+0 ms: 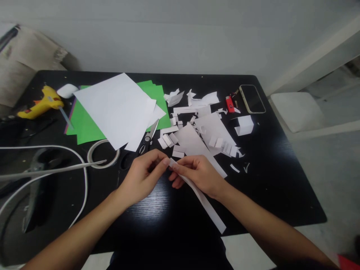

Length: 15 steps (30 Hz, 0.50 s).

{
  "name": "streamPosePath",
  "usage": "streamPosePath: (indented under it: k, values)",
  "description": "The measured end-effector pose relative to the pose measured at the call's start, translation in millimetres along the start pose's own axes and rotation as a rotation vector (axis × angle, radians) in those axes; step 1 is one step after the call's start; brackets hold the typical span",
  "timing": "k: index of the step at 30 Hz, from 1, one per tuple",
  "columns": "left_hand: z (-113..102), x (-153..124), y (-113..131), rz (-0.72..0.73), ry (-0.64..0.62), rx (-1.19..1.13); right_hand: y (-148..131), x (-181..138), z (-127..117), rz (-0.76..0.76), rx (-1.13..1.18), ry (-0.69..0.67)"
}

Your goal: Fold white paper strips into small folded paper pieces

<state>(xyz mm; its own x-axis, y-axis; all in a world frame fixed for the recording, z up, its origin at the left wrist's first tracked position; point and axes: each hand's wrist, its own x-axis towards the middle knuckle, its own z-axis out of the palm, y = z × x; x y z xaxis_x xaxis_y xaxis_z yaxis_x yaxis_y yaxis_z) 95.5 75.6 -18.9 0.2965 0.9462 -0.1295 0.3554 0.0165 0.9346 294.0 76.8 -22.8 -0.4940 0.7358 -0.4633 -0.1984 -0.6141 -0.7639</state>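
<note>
Over the near middle of a black table, both my hands pinch the same long white paper strip. My left hand grips the strip's upper end between thumb and fingertips. My right hand is closed on the strip just beside it, and the rest of the strip trails down toward the table's front edge. Just beyond my hands lie several small folded paper pieces and cut white scraps. Scissors rest partly under white sheets.
Green paper lies under the white sheets. A yellow glue gun and a white cable are at the left. A red lighter and a phone lie at the far right. A white cushion is off the table.
</note>
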Motion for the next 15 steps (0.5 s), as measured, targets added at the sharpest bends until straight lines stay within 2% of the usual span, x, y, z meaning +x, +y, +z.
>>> streamPosePath:
  k: [7,15]
  values:
    - [1,2,3,-0.106,-0.006,-0.188,0,0,0,0.044,0.009,-0.064]
    - [-8,3,3,-0.138,0.023,-0.215,-1,1,-3,0.067,0.012,-0.061]
